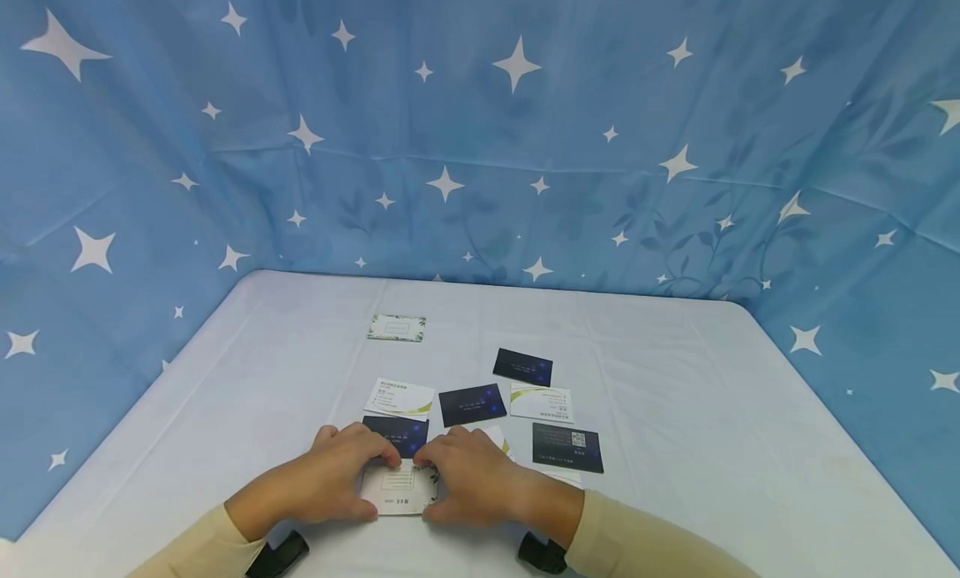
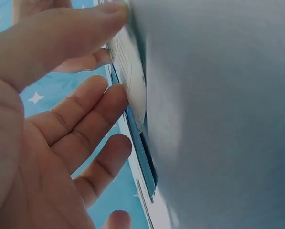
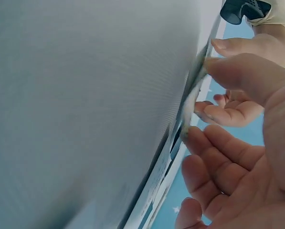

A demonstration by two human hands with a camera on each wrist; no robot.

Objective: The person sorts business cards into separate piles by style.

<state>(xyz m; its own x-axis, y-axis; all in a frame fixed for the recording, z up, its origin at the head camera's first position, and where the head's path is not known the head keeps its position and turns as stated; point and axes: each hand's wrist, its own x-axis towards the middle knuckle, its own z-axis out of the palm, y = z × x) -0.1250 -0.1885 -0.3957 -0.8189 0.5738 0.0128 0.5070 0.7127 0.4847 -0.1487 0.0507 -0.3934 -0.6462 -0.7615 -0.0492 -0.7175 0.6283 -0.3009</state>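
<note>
Near the table's front edge, both hands hold a white card [image 1: 398,488] with a fine printed frame. My left hand [image 1: 367,485] pinches its left end between thumb and fingers, and my right hand [image 1: 444,485] pinches its right end the same way. In the left wrist view, the thumb of the left hand [image 2: 116,52] sits on one edge of the card [image 2: 131,76] and the fingers on the opposite edge. In the right wrist view, the right hand [image 3: 204,98] grips the card's edge [image 3: 191,98]. A dark card [image 1: 401,432] lies just beyond the fingertips.
More cards lie scattered on the pale tablecloth [image 1: 675,394]: white ones [image 1: 399,397] [image 1: 541,403], dark ones [image 1: 472,404] [image 1: 522,366] [image 1: 567,446], and a green-bordered card [image 1: 396,327] farther back. A blue star-patterned curtain [image 1: 480,144] encloses the table on three sides.
</note>
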